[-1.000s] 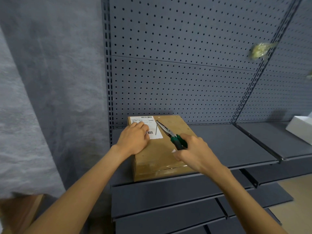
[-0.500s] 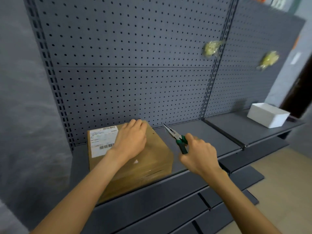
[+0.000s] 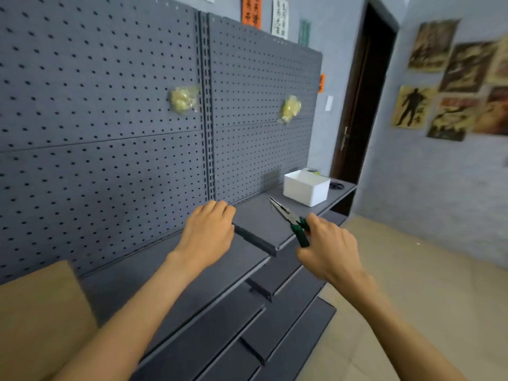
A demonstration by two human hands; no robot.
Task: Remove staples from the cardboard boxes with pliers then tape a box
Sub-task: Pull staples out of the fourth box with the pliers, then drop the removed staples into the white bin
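Clearly green-handled, needle-nosed pliers (image 3: 291,220) fill the right hand (image 3: 328,253).

— Are you reading anything from where you're standing?

— Nothing I can make out. Far above my right hand (image 3: 328,250), an orange strip (image 3: 251,11) and a white sheet (image 3: 280,16) are hanging on the wall, both carrying dark characters, but they're blurring too much for me to read.

— And the prints off to the right of your grip?

— The posters (image 3: 453,83) are showing figures only, no legible words.

— Any brand on the tool?

— I'm gripping the pliers (image 3: 291,220) by the green handles, and I'm seeing no marking on them.
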